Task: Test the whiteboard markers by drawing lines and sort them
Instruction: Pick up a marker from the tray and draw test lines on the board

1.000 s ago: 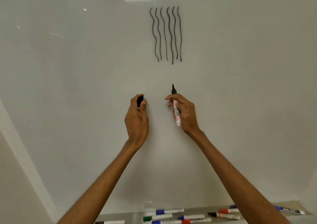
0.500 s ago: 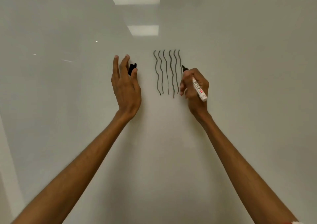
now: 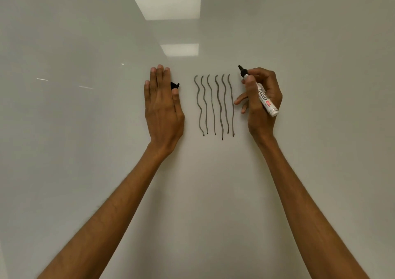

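Whiteboard point(image 3: 85, 150), centre: six lines point(image 3: 218, 105) side by side; left hand point(image 3: 163, 110) with cap point(image 3: 175, 85) just left, right hand point(image 3: 261, 103) with marker point(image 3: 259, 92) just right.

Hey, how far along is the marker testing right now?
Done: six wavy lines on the whiteboard. In hand: the right hand grips an uncapped marker, tip beside the lines; the left hand pinches a black cap. Left: likely this marker's line, recapping, sorting.
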